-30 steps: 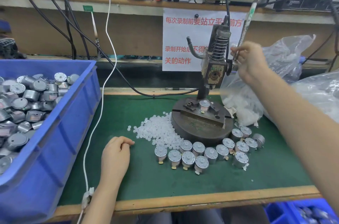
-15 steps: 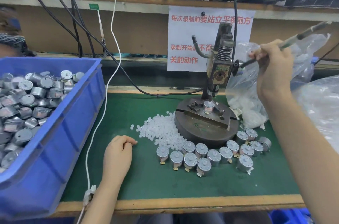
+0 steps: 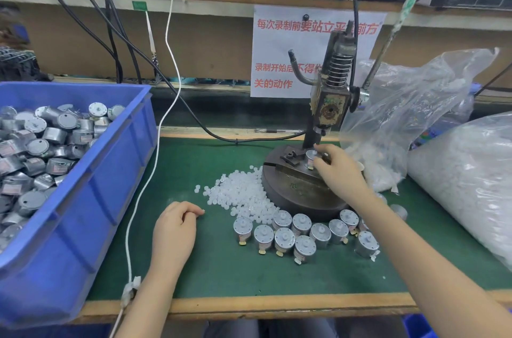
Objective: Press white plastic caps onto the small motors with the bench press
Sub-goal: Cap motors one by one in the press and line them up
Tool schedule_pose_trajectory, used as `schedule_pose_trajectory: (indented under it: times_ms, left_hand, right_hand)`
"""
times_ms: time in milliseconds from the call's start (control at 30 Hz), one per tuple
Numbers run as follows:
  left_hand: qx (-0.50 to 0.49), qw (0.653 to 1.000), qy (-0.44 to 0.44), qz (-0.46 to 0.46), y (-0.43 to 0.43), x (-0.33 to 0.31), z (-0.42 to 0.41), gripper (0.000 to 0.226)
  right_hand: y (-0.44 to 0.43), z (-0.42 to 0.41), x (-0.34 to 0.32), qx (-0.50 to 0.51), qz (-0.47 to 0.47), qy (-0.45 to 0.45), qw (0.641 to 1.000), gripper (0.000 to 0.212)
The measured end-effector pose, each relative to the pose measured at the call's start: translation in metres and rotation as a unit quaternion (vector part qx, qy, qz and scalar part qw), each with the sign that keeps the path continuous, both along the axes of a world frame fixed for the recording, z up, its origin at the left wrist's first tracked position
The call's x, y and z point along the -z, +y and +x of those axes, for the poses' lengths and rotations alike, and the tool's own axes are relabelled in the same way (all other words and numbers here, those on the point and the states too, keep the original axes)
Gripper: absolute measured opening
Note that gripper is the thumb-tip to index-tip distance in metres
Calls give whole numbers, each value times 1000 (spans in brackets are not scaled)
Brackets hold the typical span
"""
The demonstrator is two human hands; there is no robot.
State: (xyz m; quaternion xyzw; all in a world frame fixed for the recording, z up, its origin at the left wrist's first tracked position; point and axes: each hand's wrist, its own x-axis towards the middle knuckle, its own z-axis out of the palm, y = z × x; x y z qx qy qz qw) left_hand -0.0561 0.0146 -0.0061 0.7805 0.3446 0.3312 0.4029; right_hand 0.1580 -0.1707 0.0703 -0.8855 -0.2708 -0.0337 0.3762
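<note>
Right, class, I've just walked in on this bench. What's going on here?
A person is capping small motors. Their right hand grips the motor seated on the fixture of the bench press, under the raised ram. The left hand rests loosely curled on the green mat beside the pile of white caps. A row of motors stands before the press base.

Right hand (image 3: 340,171): off the press lever (image 3: 387,42); now down at the press base (image 3: 296,189), fingers (image 3: 328,149) gripping the motor (image 3: 310,157) seated there.
Press lever: released; swung back from near-level to steeply upright.
Press ram (image 3: 320,131): lifted clear of the motor; was down on it half a second ago.
</note>
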Motion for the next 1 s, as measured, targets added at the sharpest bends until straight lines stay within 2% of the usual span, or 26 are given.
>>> schedule_pose_trajectory:
  times_ms: [133, 433, 733, 900, 1000]
  left_hand:
    - [-2, 1000, 0, -7, -1, -1, 0, 38]
    - [2, 1000, -5, -7, -2, -2, 0, 38]
    - [3, 1000, 4, 1, -2, -1, 0, 37]
    - [2, 1000, 11, 4, -3, -1, -1, 35]
    - [-2, 1000, 19, 2, -3, -3, -1, 34]
  right_hand:
    - [9, 2, 3, -13, -45, -35, 998, 41]
    - [-11, -12, 14, -15, -68, -145, 987, 37]
    - [-79, -72, 23, -58, -19, -63, 996, 28]
    - [-105, -93, 38, -31, 3, -69, 997, 28]
    - [-108, -93, 45, -43, -33, -108, 993, 32]
